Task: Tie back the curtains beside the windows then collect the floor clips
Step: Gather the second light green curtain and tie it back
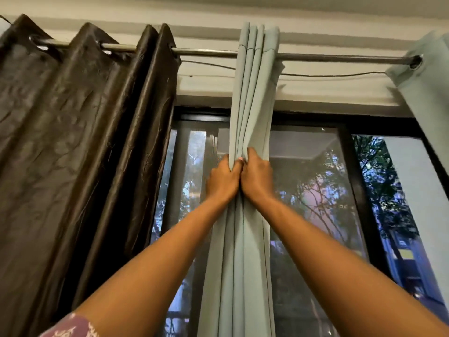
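Head view: you look up at a window. Your left hand [222, 180] and right hand [257, 176] are raised side by side, touching, both clamped on the pale blue-green fabric curtain [252, 98], which is bunched into a narrow column of folds. Fingers of each hand wrap around the bundle from opposite sides, squeezing it together at about mid-height of the frame. The curtain hangs from a silver metal curtain rod [206, 52] and falls straight down between your forearms, out the bottom edge. To its left, a dark brown glossy eyelet curtain [85, 132] hangs in wide pleats on the same rod, near but apart from the pale one. At far right, another pale blue-green curtain panel [427, 79] hangs from the rod end, well apart. Behind is a black-framed glass window [349, 181] showing trees. A patterned purple sleeve [70, 327] shows at bottom left. A thin black wire [328, 75] runs below the rod.
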